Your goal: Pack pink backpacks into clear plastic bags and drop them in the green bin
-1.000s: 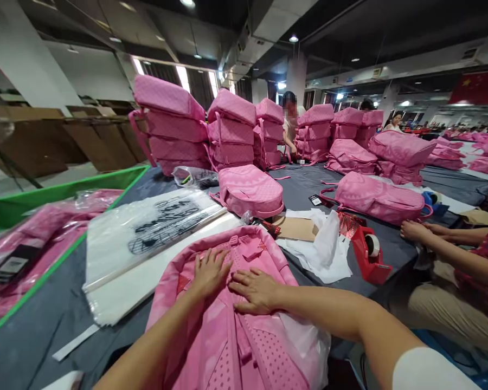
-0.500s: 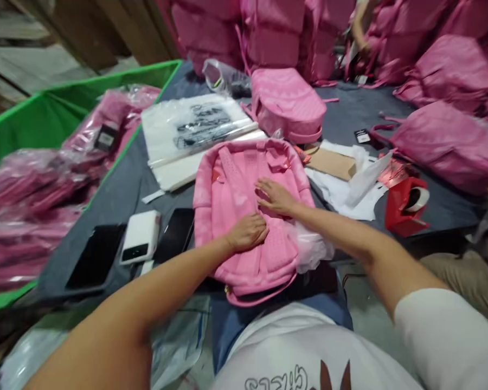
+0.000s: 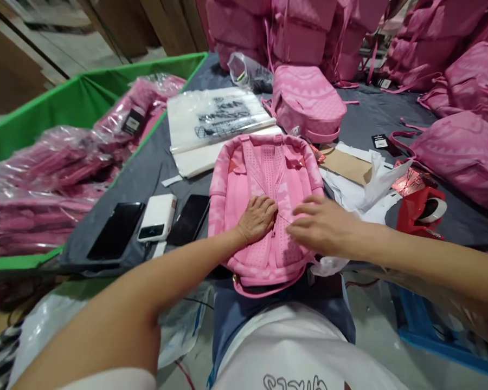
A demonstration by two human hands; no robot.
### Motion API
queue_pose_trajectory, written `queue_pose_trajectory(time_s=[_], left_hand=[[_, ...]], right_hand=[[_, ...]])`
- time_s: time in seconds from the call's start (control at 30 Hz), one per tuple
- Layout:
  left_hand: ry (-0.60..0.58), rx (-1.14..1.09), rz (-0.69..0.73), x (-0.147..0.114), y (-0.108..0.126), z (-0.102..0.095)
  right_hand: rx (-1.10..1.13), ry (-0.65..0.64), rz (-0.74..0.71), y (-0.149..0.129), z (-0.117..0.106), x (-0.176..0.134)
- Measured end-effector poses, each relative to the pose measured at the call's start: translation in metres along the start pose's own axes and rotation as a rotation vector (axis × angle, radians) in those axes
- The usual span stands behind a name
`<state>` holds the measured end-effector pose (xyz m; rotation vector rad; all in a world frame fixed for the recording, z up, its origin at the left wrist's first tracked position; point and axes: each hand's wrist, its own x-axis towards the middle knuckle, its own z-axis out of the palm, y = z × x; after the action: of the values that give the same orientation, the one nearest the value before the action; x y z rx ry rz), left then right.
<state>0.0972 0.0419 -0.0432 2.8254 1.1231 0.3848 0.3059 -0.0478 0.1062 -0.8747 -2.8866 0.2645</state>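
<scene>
A pink backpack lies on the table edge in front of me, its back panel and shoulder straps facing up. My left hand rests on the middle of the panel, its fingers bent over a shoulder strap; the fingertips are partly hidden. Over the bag's right side is my right hand, fingers apart and holding nothing. Some thin clear plastic pokes out beneath the bag's right edge.
To the left, a green-sided bin holds plastic-wrapped pink bags. Two dark phones, a white power bank and printed plastic bags lie nearby. Another backpack stands behind; paper scraps and a red tape dispenser lie right.
My right hand has moved off the middle of the panel toward the bag's right side. The straps lie closer together along the centre. My left hand stays on the bag. The view has shifted.
</scene>
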Motion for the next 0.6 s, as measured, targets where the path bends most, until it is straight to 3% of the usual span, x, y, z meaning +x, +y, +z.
queue_pose_trajectory(time_s=[0.1,0.2,0.3,0.37,0.47,0.6], left_hand=[[0.065,-0.018,-0.105,-0.012,-0.008,0.003],[0.044,-0.059,-0.045,-0.027,-0.014,0.009],[0.085,-0.052,-0.045,-0.039,-0.012,0.014],[0.129,-0.042,-0.059,-0.042,-0.008,0.017],[0.138,-0.043,-0.061,-0.038,-0.009,0.018],[0.002,-0.082,-0.061,-0.031,-0.012,0.015]], right_hand=[[-0.088,-0.12,-0.475,0.005,0.039,0.06],[0.059,-0.227,-0.743,0.012,0.094,0.084],[0.184,-0.249,-0.779,0.018,0.139,0.08],[0.207,-0.254,-0.731,0.02,0.156,0.075],[0.186,-0.234,-0.664,0.022,0.162,0.076],[0.07,-0.185,-0.628,0.03,0.15,0.077]])
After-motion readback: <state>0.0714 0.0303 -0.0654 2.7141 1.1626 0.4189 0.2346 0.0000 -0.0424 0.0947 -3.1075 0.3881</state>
